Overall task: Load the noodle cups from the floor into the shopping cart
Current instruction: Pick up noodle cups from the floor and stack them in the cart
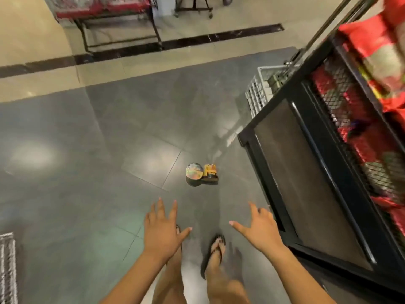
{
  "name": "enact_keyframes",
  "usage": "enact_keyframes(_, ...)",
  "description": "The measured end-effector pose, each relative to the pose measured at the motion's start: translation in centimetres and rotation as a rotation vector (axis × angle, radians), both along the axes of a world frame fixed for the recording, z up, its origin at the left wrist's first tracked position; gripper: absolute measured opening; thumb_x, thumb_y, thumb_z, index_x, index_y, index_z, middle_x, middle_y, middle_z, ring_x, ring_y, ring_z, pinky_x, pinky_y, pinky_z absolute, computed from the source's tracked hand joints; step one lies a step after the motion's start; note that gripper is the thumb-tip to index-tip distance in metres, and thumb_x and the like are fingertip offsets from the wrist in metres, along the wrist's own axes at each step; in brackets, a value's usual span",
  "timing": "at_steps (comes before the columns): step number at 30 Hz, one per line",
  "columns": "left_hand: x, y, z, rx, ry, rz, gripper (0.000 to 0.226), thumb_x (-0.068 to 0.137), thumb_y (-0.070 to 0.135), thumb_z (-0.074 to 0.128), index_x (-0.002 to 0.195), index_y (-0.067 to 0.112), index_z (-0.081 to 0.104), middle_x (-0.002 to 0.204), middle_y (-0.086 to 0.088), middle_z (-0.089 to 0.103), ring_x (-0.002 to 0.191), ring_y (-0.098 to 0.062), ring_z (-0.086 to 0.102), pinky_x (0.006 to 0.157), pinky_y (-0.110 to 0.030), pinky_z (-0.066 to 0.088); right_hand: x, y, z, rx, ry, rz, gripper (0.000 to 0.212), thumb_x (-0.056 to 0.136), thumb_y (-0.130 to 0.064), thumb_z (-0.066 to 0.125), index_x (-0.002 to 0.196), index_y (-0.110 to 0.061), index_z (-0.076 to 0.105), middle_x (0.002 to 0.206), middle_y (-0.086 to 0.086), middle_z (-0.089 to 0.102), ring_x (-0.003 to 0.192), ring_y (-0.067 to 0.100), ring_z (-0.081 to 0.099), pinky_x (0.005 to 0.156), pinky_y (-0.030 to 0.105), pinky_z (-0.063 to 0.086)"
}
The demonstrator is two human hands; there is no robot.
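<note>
— Where are the cups now?

— Both are on the grey floor (109, 139), ahead of my feet. The noodle cup with the shiny lid (194, 172) stands upright, with its lid facing up. The yellow noodle cup (210, 172) is just beside it on the right, and they touch or nearly touch. Of this one I see only the side, so I cannot tell if it stands or lies.

— And your hands?

— My left hand (163, 229) is stretched forward and down, palm to the floor, with the fingers straight and spread wide. My right hand (260, 229) is the same, fingers wide, with the thumb pointing inward to the other hand. Both hands are in the air, apart from the cups, which are further ahead, about midway between the two hands.

— What is around you?

— On my right is a black rack (306, 172) with wire mesh, and red packets (350, 102) are behind the mesh. Beyond the rack a white crate (258, 91) stands on the floor. Below my hands I see my right foot in a dark sandal (215, 249). At the lower left edge there is a grey wire thing (7, 268). The frame cuts it, and I cannot tell what it is.
</note>
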State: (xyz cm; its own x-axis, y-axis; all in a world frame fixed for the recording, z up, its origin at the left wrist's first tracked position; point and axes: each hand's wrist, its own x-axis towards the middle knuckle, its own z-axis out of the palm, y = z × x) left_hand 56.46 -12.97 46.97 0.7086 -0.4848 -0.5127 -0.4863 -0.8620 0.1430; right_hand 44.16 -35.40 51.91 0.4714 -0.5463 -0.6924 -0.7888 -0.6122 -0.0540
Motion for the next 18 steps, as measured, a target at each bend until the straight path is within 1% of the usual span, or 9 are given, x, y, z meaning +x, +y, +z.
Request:
enact_keyframes(2,1.4,-1.1,-4.8,0.026,0.020,-0.062,0.090,0.068,0.075,0.062,0.136,0.017,0.055,0.137,-0.031,0.047,0.121,-0.050,0.049,0.093,-0.057,0.046,1.7,-1.5,-4.2,0.013,0.003,0.013,0.098,0.079,-0.075,0.051,0.153,-0.021,0.016,0.145,0.013,0.038,0.135,0.030,0.033,0.108,0.038,0.032)
enact_keyframes(4,2.3,-1.9,-10.4,0.035,0.037,-0.087,0.093,0.061,0.073,0.070,0.133,0.015,0.058,0.134,-0.032,0.050,0.117,-0.051,0.052,0.090,-0.058,0.048,3.1,-2.9,-9.5,0.034,0.021,0.027,0.098,0.079,-0.074,0.053,0.153,-0.022,0.015,0.147,0.011,0.036,0.136,0.028,0.031,0.109,0.037,0.033)
enact_keyframes(6,3.4,-2.7,-15.8,0.002,0.007,-0.087,0.094,0.061,0.072,0.070,0.134,0.014,0.056,0.135,-0.032,0.048,0.119,-0.052,0.050,0.091,-0.059,0.047,4.6,-4.3,-15.3,0.044,0.042,0.043,0.098,0.078,-0.073,0.055,0.153,-0.024,0.015,0.148,0.010,0.033,0.137,0.027,0.029,0.110,0.038,0.032)
enact_keyframes(8,4.4,-3.6,-21.5,-0.045,-0.031,-0.075,0.090,0.068,0.074,0.062,0.135,0.013,0.055,0.135,-0.032,0.047,0.119,-0.052,0.050,0.090,-0.059,0.047,5.9,-5.7,-21.5,0.037,0.052,0.085,0.098,0.078,-0.072,0.057,0.152,-0.025,0.015,0.149,0.010,0.032,0.136,0.028,0.029,0.110,0.038,0.032)
enact_keyframes(11,6.4,-5.3,-30.5,-0.080,-0.065,-0.074,0.092,0.073,0.078,0.038,0.138,0.014,0.051,0.139,-0.032,0.043,0.123,-0.051,0.046,0.092,-0.058,0.045,7.9,-8.0,-31.0,0.007,0.011,0.154,0.099,0.077,-0.071,0.059,0.152,-0.024,0.015,0.147,0.012,0.032,0.135,0.029,0.030,0.109,0.039,0.032)
enact_keyframes(13,7.7,-6.8,-36.3,-0.094,-0.108,-0.077,0.095,0.073,0.079,0.034,0.142,0.015,0.047,0.144,-0.031,0.038,0.127,-0.050,0.042,0.096,-0.058,0.042,9.4,-9.5,-37.0,-0.024,-0.042,0.205,0.100,0.076,-0.070,0.061,0.151,-0.023,0.016,0.147,0.013,0.033,0.135,0.029,0.031,0.109,0.040,0.032)
enact_keyframes(15,9.0,-8.6,-41.7,-0.121,-0.150,-0.095,0.098,0.073,0.083,0.028,0.147,0.018,0.038,0.151,-0.029,0.028,0.134,-0.049,0.034,0.103,-0.057,0.037,10.8,-10.9,-42.5,-0.052,-0.094,0.276,0.102,0.075,-0.070,0.062,0.152,-0.023,0.013,0.146,0.014,0.032,0.135,0.029,0.030,0.110,0.040,0.030)
enact_keyframes(17,10.3,-10.5,-46.4,-0.159,-0.186,-0.135,0.101,0.073,0.086,0.022,0.152,0.023,0.026,0.156,-0.026,0.015,0.141,-0.045,0.022,0.110,-0.054,0.028,12.2,-12.3,-47.3,-0.071,-0.139,0.365,0.107,0.074,-0.070,0.063,0.153,-0.023,0.008,0.148,0.016,0.029,0.137,0.031,0.026,0.112,0.040,0.026)
enact_keyframes(18,10.9,-11.5,-48.7,-0.183,-0.212,-0.167,0.102,0.072,0.087,0.020,0.153,0.024,0.022,0.158,-0.024,0.012,0.143,-0.044,0.019,0.111,-0.053,0.023,12.9,-13.1,-49.5,-0.078,-0.159,0.407,0.110,0.073,-0.071,0.064,0.153,-0.024,0.007,0.149,0.016,0.026,0.138,0.031,0.024,0.112,0.040,0.024)
